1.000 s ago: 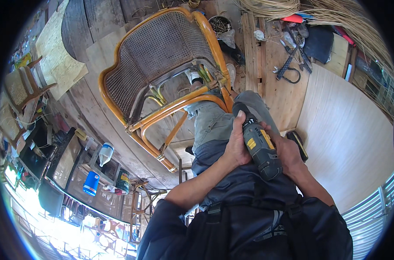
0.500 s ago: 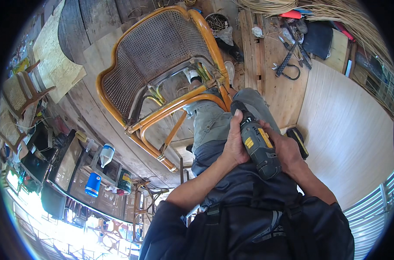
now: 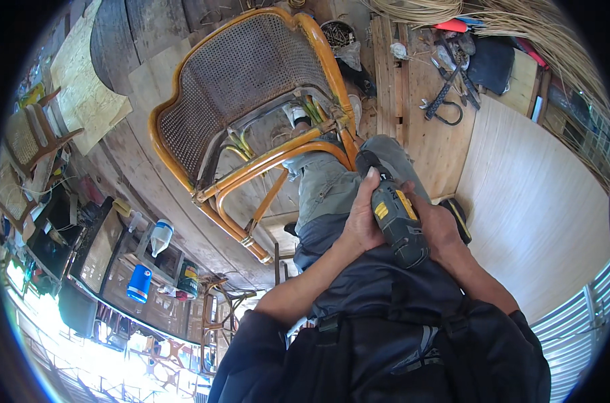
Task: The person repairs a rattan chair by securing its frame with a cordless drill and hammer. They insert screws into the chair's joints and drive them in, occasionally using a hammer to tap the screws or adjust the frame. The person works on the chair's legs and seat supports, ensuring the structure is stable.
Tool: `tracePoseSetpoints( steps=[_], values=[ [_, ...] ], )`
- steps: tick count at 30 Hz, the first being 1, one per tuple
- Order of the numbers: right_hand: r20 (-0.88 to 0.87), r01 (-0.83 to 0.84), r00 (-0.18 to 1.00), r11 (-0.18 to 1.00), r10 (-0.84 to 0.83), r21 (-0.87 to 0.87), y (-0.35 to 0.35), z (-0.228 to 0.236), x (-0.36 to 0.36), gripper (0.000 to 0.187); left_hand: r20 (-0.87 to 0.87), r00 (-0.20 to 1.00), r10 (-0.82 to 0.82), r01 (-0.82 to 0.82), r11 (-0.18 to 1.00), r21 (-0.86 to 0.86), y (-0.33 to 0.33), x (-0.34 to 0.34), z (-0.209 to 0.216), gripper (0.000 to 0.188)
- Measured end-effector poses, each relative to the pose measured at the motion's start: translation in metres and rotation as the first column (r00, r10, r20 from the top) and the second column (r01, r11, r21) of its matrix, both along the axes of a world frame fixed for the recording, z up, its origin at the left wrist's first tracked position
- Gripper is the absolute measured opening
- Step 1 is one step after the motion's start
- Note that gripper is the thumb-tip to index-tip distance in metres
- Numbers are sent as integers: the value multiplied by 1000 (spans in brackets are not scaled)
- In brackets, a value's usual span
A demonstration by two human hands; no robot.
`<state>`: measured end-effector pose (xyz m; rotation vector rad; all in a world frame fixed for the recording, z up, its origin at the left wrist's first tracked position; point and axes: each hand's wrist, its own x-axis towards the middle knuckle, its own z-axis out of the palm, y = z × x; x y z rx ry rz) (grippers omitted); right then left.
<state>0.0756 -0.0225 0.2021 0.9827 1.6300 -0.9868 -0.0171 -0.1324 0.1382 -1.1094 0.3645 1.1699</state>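
Observation:
A black and yellow cordless drill (image 3: 405, 235) lies across my lap, its nose toward the chair. My left hand (image 3: 362, 225) is closed on the drill's left side, thumb stretched along the body near the chuck. On the other side my right hand (image 3: 440, 227) wraps the grip, and the battery end (image 3: 456, 216) sticks out past it. Just beyond my knees stands a rattan armchair (image 3: 268, 163) with a woven cane back (image 3: 251, 64) and an open seat frame. The drill's front tip is close to the chair's right corner; whether they touch cannot be made out.
Pliers and other hand tools (image 3: 446, 94) lie on boards at the far right, near bundled cane strips (image 3: 520, 30). A bucket of small parts (image 3: 337, 32) stands behind the chair. A pale panel (image 3: 520, 195) fills the right. Bottles and a blue can (image 3: 139, 283) stand left.
Both hands and the drill have shifted very slightly up and left in view. The grip on the drill is the same, and the chair stays put.

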Motion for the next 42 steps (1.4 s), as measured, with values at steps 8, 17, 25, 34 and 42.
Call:
tracePoseSetpoints(
  steps=[8,17,25,34,42],
  values=[
    [-144,3,990,998,6,61,-3,-3,10,44,-16,1000,14,-13,999,29,-3,5,-5,60],
    [-66,-31,997,999,32,24,1,-1,6,37,-66,998,-7,5,1000,-30,-1,11,-5,57],
    [-119,-22,993,999,25,30,2,-4,7,34,-102,995,13,-12,1000,6,-2,10,-8,56],
    [-32,8,999,1000,-8,-9,7,0,2,37,-117,993,-15,10,999,-37,5,7,0,57],
    [-74,48,996,999,-49,-4,2,-1,9,40,-129,988,-81,70,993,-93,11,2,5,63]
  ],
)
